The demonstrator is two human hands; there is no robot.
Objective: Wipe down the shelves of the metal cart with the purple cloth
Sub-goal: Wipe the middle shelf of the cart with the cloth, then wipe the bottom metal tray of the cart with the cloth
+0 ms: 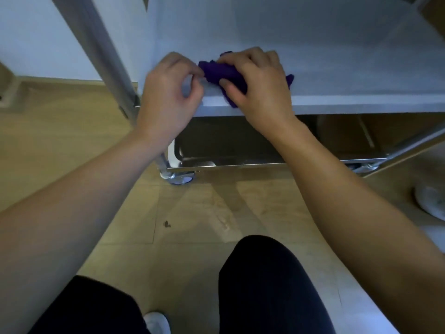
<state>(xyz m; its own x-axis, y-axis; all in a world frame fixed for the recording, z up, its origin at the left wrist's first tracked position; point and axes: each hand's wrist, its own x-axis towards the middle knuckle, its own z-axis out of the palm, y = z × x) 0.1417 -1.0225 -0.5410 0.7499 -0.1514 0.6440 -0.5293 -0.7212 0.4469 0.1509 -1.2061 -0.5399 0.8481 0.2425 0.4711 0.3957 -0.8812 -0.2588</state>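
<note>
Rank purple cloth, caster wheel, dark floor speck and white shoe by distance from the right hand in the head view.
1. purple cloth: gripped in the right hand.
2. caster wheel: below and left, under the cart's corner.
3. dark speck: on the floor, lower left.
4. white shoe: bottom edge, farthest.

The shelf [349,68] offers open room toward the upper right of the frame, a slanted post [106,56] at upper left closes its left end, and a low gap [240,141] lies beneath.
</note>
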